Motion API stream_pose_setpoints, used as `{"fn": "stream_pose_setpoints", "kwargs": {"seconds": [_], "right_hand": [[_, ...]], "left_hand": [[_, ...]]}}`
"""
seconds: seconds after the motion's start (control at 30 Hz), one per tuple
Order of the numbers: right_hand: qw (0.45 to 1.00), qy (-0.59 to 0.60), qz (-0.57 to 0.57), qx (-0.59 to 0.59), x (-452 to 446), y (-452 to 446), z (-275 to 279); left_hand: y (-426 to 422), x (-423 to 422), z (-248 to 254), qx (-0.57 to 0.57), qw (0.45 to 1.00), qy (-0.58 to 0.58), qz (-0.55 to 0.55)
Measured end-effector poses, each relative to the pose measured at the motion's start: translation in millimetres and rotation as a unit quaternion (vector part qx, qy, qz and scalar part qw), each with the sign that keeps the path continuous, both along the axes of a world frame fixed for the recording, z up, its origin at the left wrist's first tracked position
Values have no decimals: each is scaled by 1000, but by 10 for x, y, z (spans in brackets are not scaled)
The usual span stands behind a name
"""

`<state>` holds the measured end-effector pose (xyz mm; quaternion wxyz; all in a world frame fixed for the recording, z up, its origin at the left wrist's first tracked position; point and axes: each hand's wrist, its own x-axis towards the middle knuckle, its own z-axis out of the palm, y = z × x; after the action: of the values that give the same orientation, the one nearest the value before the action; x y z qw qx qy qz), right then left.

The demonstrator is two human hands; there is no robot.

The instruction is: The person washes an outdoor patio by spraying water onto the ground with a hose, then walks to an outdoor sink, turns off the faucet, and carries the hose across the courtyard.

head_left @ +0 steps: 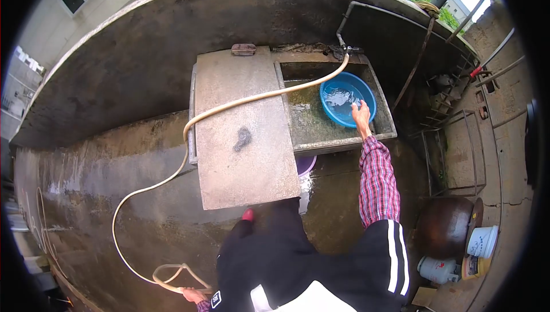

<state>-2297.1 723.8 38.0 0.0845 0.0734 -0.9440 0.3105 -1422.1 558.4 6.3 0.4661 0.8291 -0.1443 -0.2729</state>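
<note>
My left hand [193, 294], low at the bottom edge, is closed around a cream-coloured hose [246, 101], near a loop of it. The hose runs from the tap [346, 49] over the stone slab [246, 163] and down to the wet floor. My right hand [361, 115] reaches over the near right rim of a blue basin [327, 111], its fingers apart above the water. I cannot tell whether the fingertips touch the water. The basin rests, slightly tilted, in the right part of a concrete sink [321, 143].
A dark wad [242, 139] lies on the slab, with a brick-like block [243, 49] at its far edge. Under the sink shows a purple basin [306, 165]. At right stand a brown jar [444, 226], a white bucket [482, 241] and a metal frame [455, 151].
</note>
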Motion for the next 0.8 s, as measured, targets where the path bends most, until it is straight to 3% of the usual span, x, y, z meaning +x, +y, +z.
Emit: {"fn": "stream_pose_setpoints", "kwargs": {"seconds": [0.03,0.27,0.33,0.57,0.67,0.8], "right_hand": [[999,-39,13,-23,-232,-64,85],[989,80,122,6,-1645,-403,44],[982,110,144,45,-2018,-472,-95],[932,163,224,233,-3332,-540,-657],[921,117,261,263,-3677,-584,-813],[926,87,313,192,-3442,-1457,-1042]], "left_hand": [[102,-704,539,7,999,5,36],[481,-1700,983,-71,991,66,88],[572,-1785,962,-111,988,89,65],[568,-2425,807,-153,976,53,143],[536,-2686,798,-157,977,50,136],[491,-2935,859,-137,985,12,104]]}}
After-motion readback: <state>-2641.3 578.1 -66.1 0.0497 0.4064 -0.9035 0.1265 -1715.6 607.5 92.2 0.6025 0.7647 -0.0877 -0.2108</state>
